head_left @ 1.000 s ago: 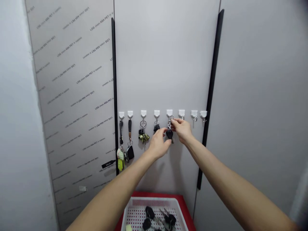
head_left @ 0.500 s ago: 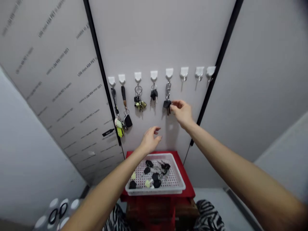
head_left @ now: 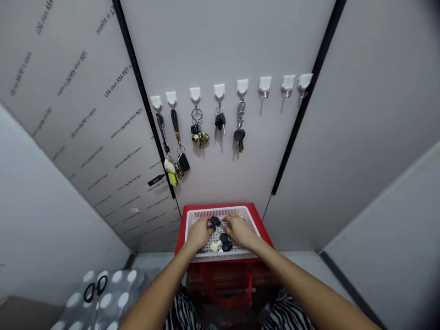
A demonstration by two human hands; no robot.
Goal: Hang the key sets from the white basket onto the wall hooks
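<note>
Both hands are down in a white perforated plastic basket [head_left: 252, 224] holding several loose keys. On its left side, my left hand [head_left: 199, 233] has its fingers curled round a black-headed key [head_left: 212, 227]; another black key [head_left: 216, 221] lies beside the fingertips. My right hand [head_left: 239, 230] bends its fingers down over the basket's right half, and what lies under them is mostly hidden. Between the hands are black key heads [head_left: 226, 246] and a pale yellow tag [head_left: 214, 247]. Above, a key bunch on a metal clasp [head_left: 239, 135] hangs from the fifth wall hook [head_left: 242, 85].
More key sets [head_left: 199, 137] hang on the hooks to the left. Three bare hooks [head_left: 265, 85] are at the right. Under the basket is a red surface [head_left: 263, 229]. Black-handled scissors [head_left: 95, 288] lie on wrapped bottles [head_left: 106, 300] at lower left.
My right hand has let go of the hanging key bunch and dropped into the basket. My left hand has lowered from in front of the wall to the keys. The view has tipped slightly downward.
</note>
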